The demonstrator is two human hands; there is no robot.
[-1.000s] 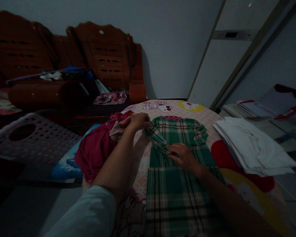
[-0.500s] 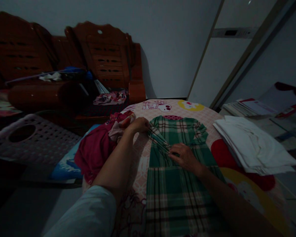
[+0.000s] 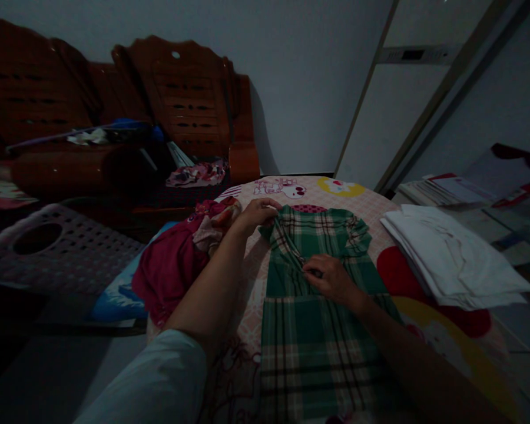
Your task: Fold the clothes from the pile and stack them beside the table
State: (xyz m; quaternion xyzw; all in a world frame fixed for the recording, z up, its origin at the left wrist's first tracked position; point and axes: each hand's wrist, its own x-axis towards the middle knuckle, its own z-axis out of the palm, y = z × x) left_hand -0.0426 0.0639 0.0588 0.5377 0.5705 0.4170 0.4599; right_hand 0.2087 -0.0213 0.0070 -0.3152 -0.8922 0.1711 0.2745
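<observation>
A green plaid garment point(image 3: 318, 330) lies flat on a table covered by a pink cartoon-print cloth point(image 3: 247, 318). My left hand point(image 3: 257, 213) pinches the garment's upper left sleeve edge, fingers closed on the fabric. Near the garment's middle, my right hand point(image 3: 331, 277) presses down on the cloth with its fingers curled on a fold. The room is dim.
A heap of dark red clothes point(image 3: 176, 265) sits at the table's left edge. Folded white cloth point(image 3: 450, 259) lies at the right, with papers point(image 3: 450, 188) behind it. Wooden chairs point(image 3: 181, 100) and a perforated plastic basket point(image 3: 53, 247) stand to the left.
My left hand has carried the sleeve edge up and to the right, folding it inward over the garment. My right hand has stayed pressed in nearly the same spot.
</observation>
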